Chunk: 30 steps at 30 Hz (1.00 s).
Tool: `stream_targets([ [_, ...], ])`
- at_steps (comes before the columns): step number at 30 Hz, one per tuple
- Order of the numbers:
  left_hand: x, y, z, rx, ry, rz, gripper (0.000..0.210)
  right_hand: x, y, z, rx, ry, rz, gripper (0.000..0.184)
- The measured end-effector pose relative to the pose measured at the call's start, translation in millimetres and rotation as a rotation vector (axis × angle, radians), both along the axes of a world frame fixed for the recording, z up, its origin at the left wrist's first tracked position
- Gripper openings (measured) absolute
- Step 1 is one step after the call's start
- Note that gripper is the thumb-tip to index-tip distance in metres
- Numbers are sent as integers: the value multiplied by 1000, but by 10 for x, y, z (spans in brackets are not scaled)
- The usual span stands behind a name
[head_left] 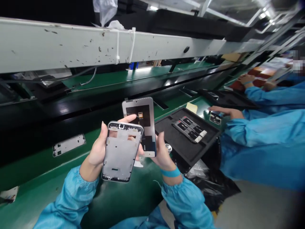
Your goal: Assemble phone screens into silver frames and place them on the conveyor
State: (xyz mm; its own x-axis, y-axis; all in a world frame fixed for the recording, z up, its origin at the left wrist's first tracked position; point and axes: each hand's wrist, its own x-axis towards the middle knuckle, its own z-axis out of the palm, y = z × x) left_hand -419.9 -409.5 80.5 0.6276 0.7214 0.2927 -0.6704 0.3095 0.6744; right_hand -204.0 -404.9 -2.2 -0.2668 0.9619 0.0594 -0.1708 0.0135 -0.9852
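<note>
At the far left edge of the frame a pale part (8, 193) lies half cut off on the green bench (43, 178), and above it in the left middle a flat white frame (69, 144) rests alone beside the black belt (47, 117), with bare green all round it. Across the top left runs a scuffed white rail (59, 44) bound with cable ties.

Just left of centre the left hand (96, 151) is closed round the left edge of a silver phone frame (121, 151), thumb on its face, fingers showing through the cut-outs. It is held upright and overlaps the display panel (140, 124) behind it. The right hand (162, 154) grips that panel by its lower right edge, a blue wrist strap (170, 172) below.

To the right a black tray (181, 143) holds a few small parts (190, 128), its near corner overhanging the bench. At the right edge a co-worker's hand (225, 111) lies flat on the bench.

I can read no writing anywhere.
</note>
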Motion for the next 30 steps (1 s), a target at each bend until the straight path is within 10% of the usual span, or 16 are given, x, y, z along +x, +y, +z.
stream_targets([
  [5,89,-85,-26,-13,35,-7,87,-105,-223,470,20,292,228,73],
  [10,112,-149,33,-25,54,8,91,-88,-346,385,53,342,92,68],
  [21,299,249,-203,-53,82,675,83,427,-473,260,609,-580,-75,71],
  [30,149,328,-176,75,55,769,72,541,-539,355,768,-839,-69,66],
])
